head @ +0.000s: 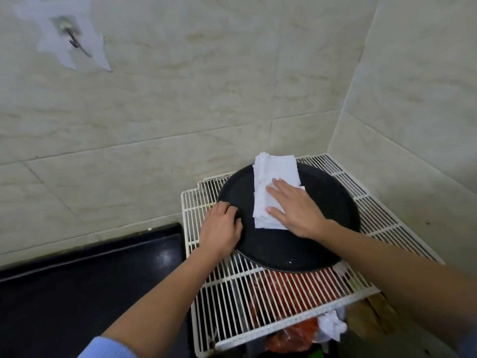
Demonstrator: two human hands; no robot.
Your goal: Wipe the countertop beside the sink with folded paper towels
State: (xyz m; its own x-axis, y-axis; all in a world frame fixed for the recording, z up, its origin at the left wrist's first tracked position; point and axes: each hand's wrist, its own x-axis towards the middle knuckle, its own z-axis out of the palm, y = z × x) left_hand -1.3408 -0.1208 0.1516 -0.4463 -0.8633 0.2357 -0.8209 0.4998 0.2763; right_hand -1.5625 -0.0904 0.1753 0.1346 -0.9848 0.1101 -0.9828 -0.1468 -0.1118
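A stack of folded white paper towels (273,177) lies on a round black tray (320,236) that sits on a white wire rack (258,301) in the corner. My right hand (296,208) lies flat on the towels with its fingers straight, pressing them onto the tray. My left hand (222,228) grips the tray's left rim, fingers curled over the edge. The black countertop (77,285) stretches to the left of the rack, below the tiled wall.
Red bags and crumpled white paper (331,325) lie under the rack. Beige tiled walls (180,99) close the corner behind and to the right. A metal hook (69,34) hangs on the wall at upper left.
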